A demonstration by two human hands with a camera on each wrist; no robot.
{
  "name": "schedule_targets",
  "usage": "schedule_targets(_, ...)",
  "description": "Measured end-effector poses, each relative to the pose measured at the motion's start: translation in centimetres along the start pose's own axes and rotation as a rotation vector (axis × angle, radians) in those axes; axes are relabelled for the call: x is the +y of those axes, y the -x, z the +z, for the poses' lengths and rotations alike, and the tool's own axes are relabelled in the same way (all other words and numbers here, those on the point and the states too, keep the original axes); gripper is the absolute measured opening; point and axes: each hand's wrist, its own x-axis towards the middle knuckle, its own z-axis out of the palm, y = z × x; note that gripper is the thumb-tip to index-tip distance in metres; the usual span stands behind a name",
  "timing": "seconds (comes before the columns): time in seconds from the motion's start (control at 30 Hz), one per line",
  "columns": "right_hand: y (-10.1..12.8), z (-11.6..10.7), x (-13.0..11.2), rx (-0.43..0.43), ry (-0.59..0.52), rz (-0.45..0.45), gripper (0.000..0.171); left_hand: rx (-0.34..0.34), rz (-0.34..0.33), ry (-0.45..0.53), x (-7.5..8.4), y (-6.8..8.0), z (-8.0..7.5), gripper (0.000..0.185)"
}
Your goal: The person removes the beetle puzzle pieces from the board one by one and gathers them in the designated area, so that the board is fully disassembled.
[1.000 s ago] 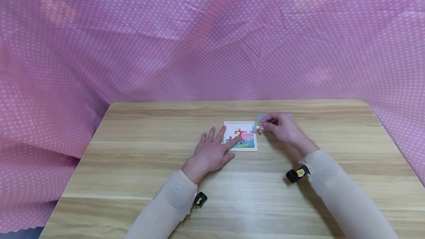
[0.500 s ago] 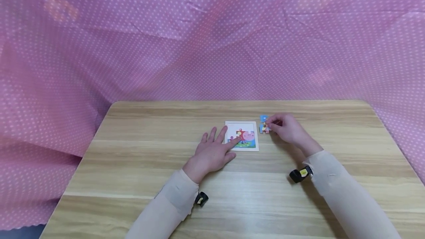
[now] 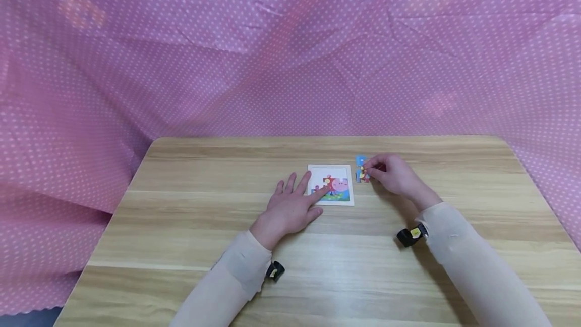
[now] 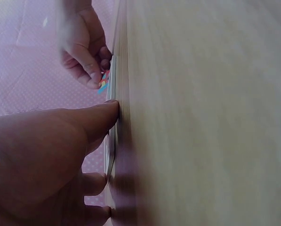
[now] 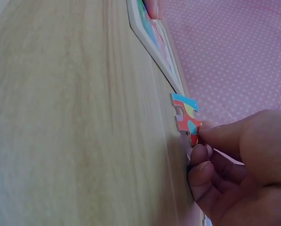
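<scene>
Drawn slightly away from the puzzle tray (image 3: 331,168), the right hand (image 3: 394,174) pinches a jigsaw piece (image 5: 187,117) in its grip; the left hand (image 3: 290,208) lies spread on the tray's edge.

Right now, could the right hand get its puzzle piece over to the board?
Probably yes. The right hand pinches the piece just beside the board, with bare table between. The left hand rests only on the board's other side, so the near edge looks free.
</scene>
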Motion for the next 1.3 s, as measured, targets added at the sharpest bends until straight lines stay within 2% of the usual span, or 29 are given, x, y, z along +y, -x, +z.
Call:
schedule_targets(0.53, -0.19, 0.19, 0.29, 0.012, 0.041, -0.017, 0.02, -0.006, -0.011, 0.001, 0.21, 0.05, 0.02, 0.059)
schedule_targets(1.3, -0.09, 0.83, 0.51, 0.038, 0.029, -0.082, 0.015, 0.009, 0.0, -0.008, 0.17, 0.05, 0.22, 0.058)
